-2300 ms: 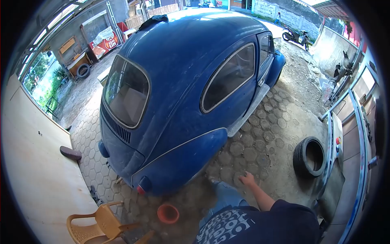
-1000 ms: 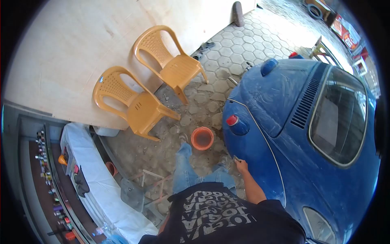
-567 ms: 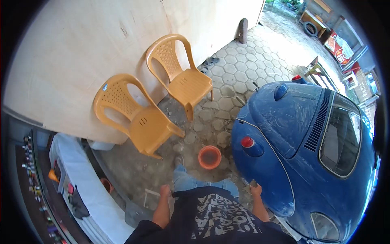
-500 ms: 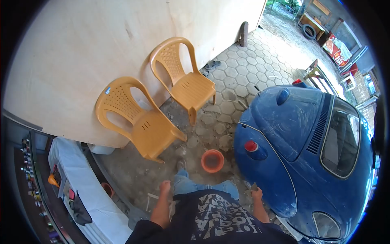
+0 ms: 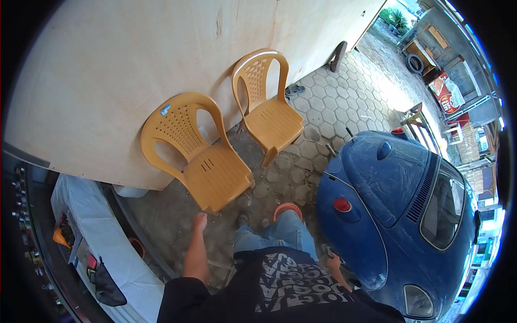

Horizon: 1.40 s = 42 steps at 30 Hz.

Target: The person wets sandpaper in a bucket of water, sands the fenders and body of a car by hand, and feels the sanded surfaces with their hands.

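My left hand [image 5: 200,221] hangs out in front of me, just below the front edge of the nearer tan plastic chair [image 5: 202,164]. Its fingers are too small and foreshortened to read. Low at my right side, my right hand [image 5: 333,262] is closed on a small flat grey piece [image 5: 329,251] whose kind I cannot make out. That hand is beside the rounded rear fender of a dusty blue car [image 5: 353,237]. An orange-red basin [image 5: 288,206] stands on the ground ahead, partly hidden by my knee.
A second tan chair [image 5: 273,121] stands against the pale board wall [image 5: 124,70]. Left of me, a white-covered surface [image 5: 116,231] bears a dark pouch [image 5: 107,282]. Sandals [image 5: 295,90] lie by the wall on hexagonal pavers [image 5: 328,102]. A tyre [image 5: 414,64] is farther off.
I have stepped forward, and my leg now covers part of the basin. My left arm has swung forward toward the nearer chair. My right hand has drawn back slightly, still with the grey piece.
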{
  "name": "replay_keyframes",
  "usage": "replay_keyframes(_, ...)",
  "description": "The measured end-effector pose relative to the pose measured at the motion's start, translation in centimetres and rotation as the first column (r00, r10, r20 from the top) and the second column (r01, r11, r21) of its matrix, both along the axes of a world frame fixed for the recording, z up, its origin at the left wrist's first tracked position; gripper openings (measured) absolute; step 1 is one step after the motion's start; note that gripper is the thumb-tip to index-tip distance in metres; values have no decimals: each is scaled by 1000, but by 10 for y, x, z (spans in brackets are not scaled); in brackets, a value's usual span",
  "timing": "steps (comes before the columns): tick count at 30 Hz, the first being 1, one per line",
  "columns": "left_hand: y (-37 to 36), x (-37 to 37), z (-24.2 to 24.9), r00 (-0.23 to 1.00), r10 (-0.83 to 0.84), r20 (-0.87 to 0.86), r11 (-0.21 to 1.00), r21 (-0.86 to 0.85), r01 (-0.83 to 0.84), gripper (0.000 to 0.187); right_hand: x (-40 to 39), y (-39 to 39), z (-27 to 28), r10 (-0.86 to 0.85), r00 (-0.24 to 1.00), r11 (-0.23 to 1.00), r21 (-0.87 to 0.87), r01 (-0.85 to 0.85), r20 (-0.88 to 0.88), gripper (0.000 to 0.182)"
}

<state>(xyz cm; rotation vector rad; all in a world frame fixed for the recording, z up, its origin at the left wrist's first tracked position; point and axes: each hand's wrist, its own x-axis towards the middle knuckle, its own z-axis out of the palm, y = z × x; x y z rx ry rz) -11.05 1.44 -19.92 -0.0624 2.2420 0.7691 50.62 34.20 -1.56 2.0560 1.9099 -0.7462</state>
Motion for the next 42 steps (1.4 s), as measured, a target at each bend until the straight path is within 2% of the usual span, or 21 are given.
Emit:
replay_keyframes(2, -13, 29, 29, 966, -29, 258, 989, -131, 64, 29, 5, -12, 0, -71, 997, 997, 6, 71, 6, 47)
replay_keyframes(3, -30, 45, 0, 951, -82, 297, 982, -140, 128, 30, -1, -12, 3, -107, 994, 994, 13, 107, 7, 46)
replay_keyframes(4, -45, 69, -31, 978, -162, 131, 962, -201, 186, 30, -14, -10, 12, -69, 998, 997, -19, 69, 6, 44)
replay_keyframes(5, -39, 82, -9, 948, -156, 279, 948, -227, 223, 30, -18, -16, 17, -43, 999, 998, -52, 43, 3, 43)
replay_keyframes(8, -47, 117, 6, 782, 41, 622, 995, -96, 23, 25, -43, -15, 19, -81, 996, 989, -127, 78, -21, 42)
replay_keyframes(9, -53, 118, 9, 647, 125, 752, 988, -34, -151, 29, -48, -17, 14, -112, 993, 982, -155, 106, -31, 43)
replay_keyframes(10, -35, 126, 21, 717, 12, 696, 980, -151, 130, 30, -41, -19, -7, -108, 993, 984, -144, 100, -49, 42)
replay_keyframes(12, -14, 126, 28, 715, 16, 699, 960, -212, 185, 27, -28, -7, -67, -86, 992, 991, -109, 77, -87, 39)
replay_keyframes(19, 136, 30, 30, 803, -109, 585, 962, -142, 234, 24, -93, 68, -77, -271, 946, 959, -134, 249, -177, 40)
replay_keyframes(21, 198, -12, 38, 828, -163, 537, 972, -55, 228, 23, -111, 96, -59, -404, 890, 907, -220, 359, -213, 48)
replay_keyframes(24, 293, -73, 55, 759, -244, 603, 937, 348, 25, 23, -87, 106, -169, -397, 910, 910, -185, 372, -124, 68)
replay_keyframes(26, 396, -95, 71, 834, -418, 360, 898, 21, 440, 20, -116, 123, -145, -324, 945, 941, 93, 326, -39, 80)
replay_keyframes(29, 533, -108, 103, 787, -573, 227, 783, -133, 608, 19, -132, 152, -140, -753, 633, 650, -49, 759, -179, 82)
replay_keyframes(30, 577, -110, 116, 765, -602, 228, 759, -135, 637, 19, -134, 155, -125, -849, 474, 509, -119, 852, -233, 80)
replay_keyframes(31, 615, -98, 121, 745, -623, 239, 743, -118, 659, 19, -141, 149, -108, -883, 400, 442, -150, 884, -245, 77)
replay_keyframes(33, 693, -99, 107, 539, -794, 280, 545, -63, 836, 20, -148, 151, -77, -921, 270, 328, -183, 927, -280, 71)
replay_keyframes(34, 731, -94, 95, 428, -855, 293, 439, -29, 898, 21, -151, 145, -75, -917, 267, 310, -110, 944, -296, 66)
replay_keyframes(36, 796, -54, 101, 348, -899, 267, 359, -5, 933, 22, -175, 121, -74, -908, 276, 279, 37, 960, -317, 57)
replay_keyframes(37, 824, -37, 102, 311, -916, 253, 322, 4, 947, 22, -186, 110, -78, -950, 147, 140, 46, 989, -276, 55)
replay_keyframes(39, 882, -1, 81, 120, -947, 298, 141, 50, 989, 23, -213, 92, -79, -972, -124, -140, 71, 988, -200, 51)
replay_keyframes(42, 955, 61, 39, -92, -970, 226, -94, 0, 996, 33, -260, 77, -93, -836, -543, -549, 127, 826, -81, 44)
